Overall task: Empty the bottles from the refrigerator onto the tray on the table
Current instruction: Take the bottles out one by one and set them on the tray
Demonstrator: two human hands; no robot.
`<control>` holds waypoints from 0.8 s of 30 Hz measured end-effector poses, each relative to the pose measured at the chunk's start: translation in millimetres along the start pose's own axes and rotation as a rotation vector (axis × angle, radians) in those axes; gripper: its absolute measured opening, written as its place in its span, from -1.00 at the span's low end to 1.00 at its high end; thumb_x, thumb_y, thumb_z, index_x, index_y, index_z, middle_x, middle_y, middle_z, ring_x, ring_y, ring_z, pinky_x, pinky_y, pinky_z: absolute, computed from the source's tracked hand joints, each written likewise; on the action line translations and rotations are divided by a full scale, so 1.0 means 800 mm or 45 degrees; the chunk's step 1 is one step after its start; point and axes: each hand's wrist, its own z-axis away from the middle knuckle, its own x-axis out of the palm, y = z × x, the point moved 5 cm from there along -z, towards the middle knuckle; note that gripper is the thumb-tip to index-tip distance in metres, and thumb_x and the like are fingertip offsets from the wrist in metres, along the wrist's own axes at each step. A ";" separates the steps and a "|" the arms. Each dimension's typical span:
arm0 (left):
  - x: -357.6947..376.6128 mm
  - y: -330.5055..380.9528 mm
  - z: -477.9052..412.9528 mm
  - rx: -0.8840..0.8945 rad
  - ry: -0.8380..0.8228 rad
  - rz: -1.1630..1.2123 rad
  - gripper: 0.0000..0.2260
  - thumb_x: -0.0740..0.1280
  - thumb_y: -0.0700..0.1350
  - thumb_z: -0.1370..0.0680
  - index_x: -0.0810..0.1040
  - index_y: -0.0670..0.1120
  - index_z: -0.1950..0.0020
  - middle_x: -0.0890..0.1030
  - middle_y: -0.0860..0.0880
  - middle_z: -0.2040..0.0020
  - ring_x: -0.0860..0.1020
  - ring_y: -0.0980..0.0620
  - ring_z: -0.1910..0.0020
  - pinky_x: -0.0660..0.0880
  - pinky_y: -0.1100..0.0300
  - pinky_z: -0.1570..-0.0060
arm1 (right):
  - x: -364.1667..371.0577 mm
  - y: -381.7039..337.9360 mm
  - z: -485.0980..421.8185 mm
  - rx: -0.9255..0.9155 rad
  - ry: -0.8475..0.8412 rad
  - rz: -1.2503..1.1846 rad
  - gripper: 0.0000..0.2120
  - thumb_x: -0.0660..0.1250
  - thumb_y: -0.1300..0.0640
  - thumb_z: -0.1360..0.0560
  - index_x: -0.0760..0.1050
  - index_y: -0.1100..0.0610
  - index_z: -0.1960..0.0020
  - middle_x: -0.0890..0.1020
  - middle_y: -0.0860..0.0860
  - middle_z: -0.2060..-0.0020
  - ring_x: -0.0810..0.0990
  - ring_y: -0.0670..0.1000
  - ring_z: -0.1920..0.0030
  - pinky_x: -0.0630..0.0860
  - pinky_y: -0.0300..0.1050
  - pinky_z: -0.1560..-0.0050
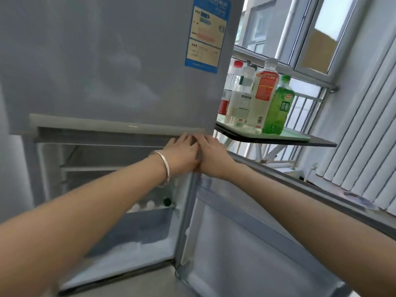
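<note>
Windows and blinds lie right of the hands; bottles (263, 99) already stand on the tray (295, 137) there. Both hands, left (182, 156) and right (211, 156), are closed on the door (246, 243) edge; more caps (150, 204) are seen below, so it should be swung wide

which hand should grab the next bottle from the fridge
Probably left. The left hand is on the compartment side of the open lower door, above the bottle caps inside; the right hand is on the door side.
</note>
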 end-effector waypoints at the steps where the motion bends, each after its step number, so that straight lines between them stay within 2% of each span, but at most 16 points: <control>1: 0.010 -0.014 0.012 -0.032 -0.030 0.016 -0.39 0.12 0.09 -0.59 0.02 -0.11 -0.57 0.10 -0.13 -0.56 0.05 -0.14 -0.55 0.14 -0.14 -0.46 | 0.020 -0.011 -0.004 -0.005 -0.030 -0.025 -0.06 0.51 -0.13 -0.27 0.16 0.10 -0.51 0.42 0.22 -0.33 0.41 0.28 -0.31 0.36 0.17 -0.33; 7: 0.102 -0.112 0.080 -0.285 -0.270 0.051 -0.46 0.15 0.07 -0.57 0.18 -0.08 -0.52 0.25 -0.10 -0.51 0.20 -0.13 -0.50 0.24 -0.12 -0.41 | 0.174 -0.089 -0.021 -0.050 -0.386 -0.347 -0.07 0.52 -0.05 -0.29 0.09 0.08 -0.50 0.42 0.22 -0.36 0.39 0.24 -0.35 0.38 0.09 -0.34; 10: 0.151 -0.149 0.106 -0.447 -0.395 0.079 -0.47 0.14 0.08 -0.60 0.13 0.01 -0.55 0.19 -0.07 -0.55 0.14 -0.11 -0.53 0.20 -0.11 -0.41 | 0.255 -0.105 -0.022 -0.029 -0.542 -0.404 -0.07 0.53 -0.01 -0.31 0.07 0.09 -0.50 0.39 0.19 -0.38 0.36 0.22 -0.39 0.39 0.09 -0.34; 13: 0.194 -0.183 0.125 -0.614 -0.445 0.144 -0.44 0.12 0.08 -0.62 0.02 0.01 -0.57 0.10 -0.08 -0.58 0.09 -0.08 -0.56 0.12 -0.09 -0.47 | 0.334 -0.109 -0.025 -0.048 -0.724 -0.351 -0.06 0.46 0.01 -0.37 -0.06 -0.06 -0.55 0.32 0.19 -0.43 0.35 0.23 -0.40 0.40 0.10 -0.35; 17: 0.237 -0.216 0.133 -0.740 -0.456 0.172 -0.43 0.08 0.09 -0.64 -0.04 -0.01 -0.59 -0.01 -0.09 -0.60 -0.01 -0.07 -0.58 0.07 -0.08 -0.50 | 0.407 -0.098 -0.042 -0.044 -0.843 -0.193 -0.09 0.42 0.00 -0.41 -0.07 -0.04 -0.57 0.24 0.18 -0.50 0.31 0.25 -0.43 0.35 0.10 -0.38; 24: 0.269 -0.248 0.136 -0.873 -0.450 0.218 -0.45 0.09 0.09 -0.63 0.03 -0.02 -0.58 0.00 -0.10 -0.60 0.03 -0.07 -0.58 0.09 -0.10 -0.50 | 0.467 -0.098 -0.075 -0.047 -0.946 -0.163 -0.24 0.35 0.04 -0.48 0.01 -0.04 -0.56 0.38 0.19 -0.41 0.44 0.22 -0.34 0.46 0.04 -0.28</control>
